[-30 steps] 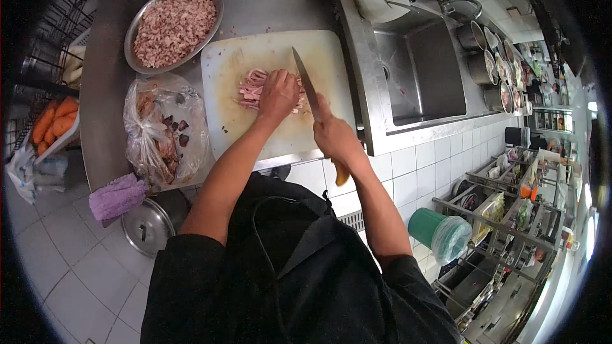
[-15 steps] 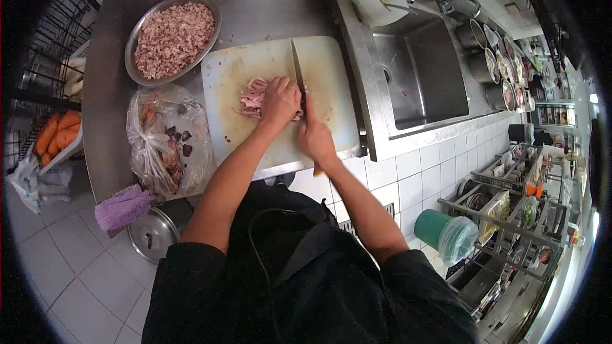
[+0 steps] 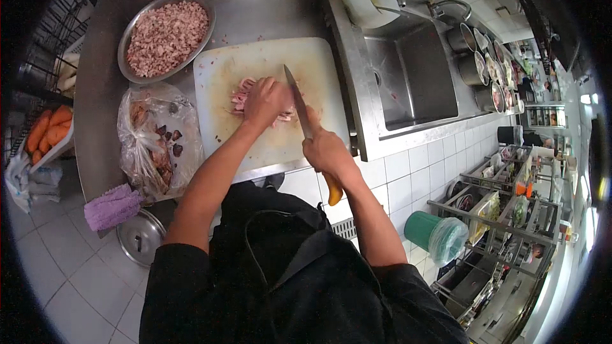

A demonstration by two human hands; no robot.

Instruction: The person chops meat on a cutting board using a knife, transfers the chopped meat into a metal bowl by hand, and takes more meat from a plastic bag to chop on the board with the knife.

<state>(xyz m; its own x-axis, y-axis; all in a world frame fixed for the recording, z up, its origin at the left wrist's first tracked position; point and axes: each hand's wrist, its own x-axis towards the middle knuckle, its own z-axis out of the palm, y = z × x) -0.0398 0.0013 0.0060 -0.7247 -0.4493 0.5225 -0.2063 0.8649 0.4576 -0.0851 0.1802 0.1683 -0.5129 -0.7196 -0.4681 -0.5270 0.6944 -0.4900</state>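
Pale pink strips of meat (image 3: pixel 240 97) lie bunched on a white cutting board (image 3: pixel 319 57). My left hand (image 3: pixel 266 102) rests on top of them with its fingers curled, hiding part of the pile; its fingertips are slightly blurred. In my right hand (image 3: pixel 326 151) is a knife (image 3: pixel 295 94) with a long blade and a yellow handle end sticking out below the palm. The blade points away from me over the board, just right of my left hand, and stands a little apart from the meat.
Left of the board are a metal bowl (image 3: pixel 123 57) of diced meat and a clear plastic bag (image 3: pixel 137 143) with dark pieces. A purple cloth (image 3: pixel 113 207) hangs at the counter corner. The steel sink (image 3: pixel 421 83) is to the right, a green bucket (image 3: pixel 422 228) lower right.
The knife has moved away from my left hand, to the right and toward me, and its handle end now shows more. My left hand stays on the meat. The whole view has shifted slightly.
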